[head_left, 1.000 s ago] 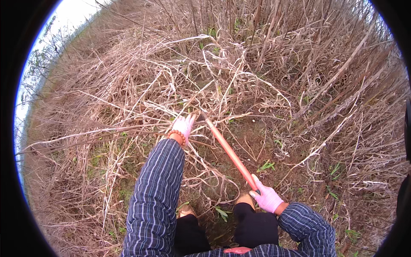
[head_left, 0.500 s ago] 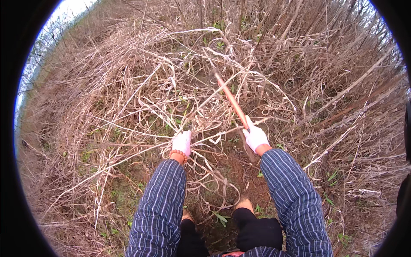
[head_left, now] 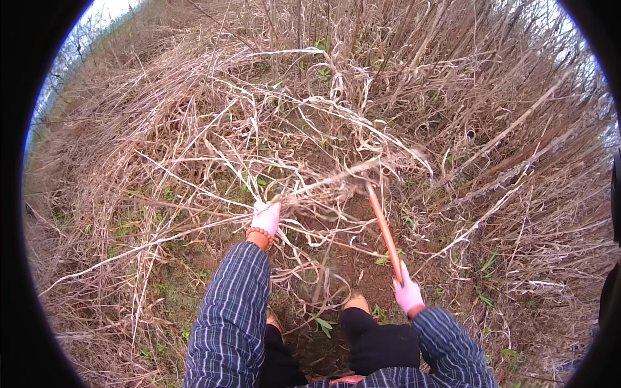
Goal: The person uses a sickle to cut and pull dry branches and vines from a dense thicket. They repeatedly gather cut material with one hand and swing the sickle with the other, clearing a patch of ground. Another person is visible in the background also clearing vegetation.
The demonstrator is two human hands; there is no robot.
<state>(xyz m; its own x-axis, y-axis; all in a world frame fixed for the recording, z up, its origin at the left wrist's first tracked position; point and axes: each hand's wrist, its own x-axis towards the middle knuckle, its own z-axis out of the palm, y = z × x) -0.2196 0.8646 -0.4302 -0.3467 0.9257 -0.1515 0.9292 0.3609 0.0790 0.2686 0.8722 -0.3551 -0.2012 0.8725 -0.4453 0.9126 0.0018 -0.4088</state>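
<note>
My left hand (head_left: 266,218), in a pale pink glove with a beaded bracelet at the wrist, is closed round a bunch of dry grass stalks (head_left: 323,186). These fan out to both sides of the fist. Lower and to the right, my right hand (head_left: 408,295), gloved alike, grips the end of a long orange handle (head_left: 385,234). It belongs to what looks like a sickle; its dark head lies blurred among the stalks, so the blade's shape cannot be made out. The head is right of my left hand, close to the held stalks.
Tangled dry grass (head_left: 174,123) covers the slope ahead and to the left. Taller brown stems (head_left: 517,149) lean on the right. Bare reddish soil (head_left: 362,262) with small green plants (head_left: 322,324) lies around my feet (head_left: 356,302).
My right hand has drawn back toward me and slightly right, bringing the sickle's head from the far grass down near the held stalks. My left hand keeps its grip, shifted slightly left.
</note>
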